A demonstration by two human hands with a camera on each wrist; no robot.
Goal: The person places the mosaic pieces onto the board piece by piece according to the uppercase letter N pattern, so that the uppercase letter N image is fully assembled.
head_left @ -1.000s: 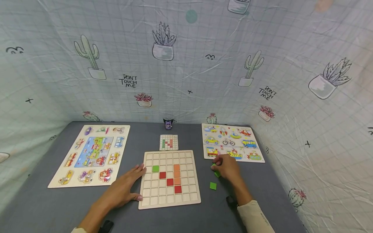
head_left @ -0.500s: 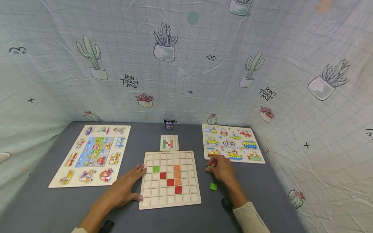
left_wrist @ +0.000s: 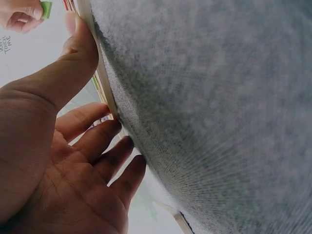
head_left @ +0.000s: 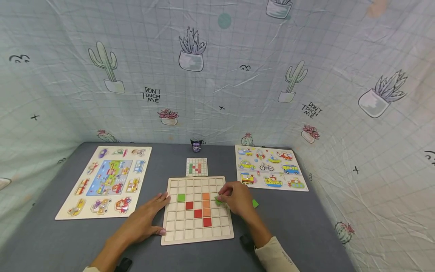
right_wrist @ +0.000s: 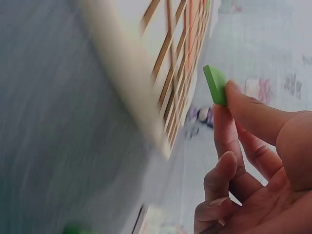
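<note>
My right hand [head_left: 238,199] pinches a small green square tile [right_wrist: 216,85] between thumb and fingertip, over the right columns of a wooden grid board [head_left: 185,230]. The left hand [head_left: 146,220] rests against the board's left edge, thumb near the lower corner and fingers spread higher up. In the left wrist view the fingertips [left_wrist: 114,127] touch that edge. On the board lie a green tile [head_left: 181,197], a diagonal of red tiles [head_left: 198,214] and a column of orange tiles [head_left: 206,204]. Another green tile [head_left: 255,203] lies on the table, partly behind the right hand.
A small pattern card [head_left: 196,167] with coloured squares lies at the board's far edge. Behind it stands a little dark figurine [head_left: 196,146]. Picture puzzle boards lie at the left [head_left: 76,207] and the right [head_left: 299,170]. A printed cloth [head_left: 217,87] hangs around the table.
From beside the right puzzle, my right hand has moved left with a green tile, to over the grid board. The loose green tile nearer me is now hidden. The left hand stays in place.
</note>
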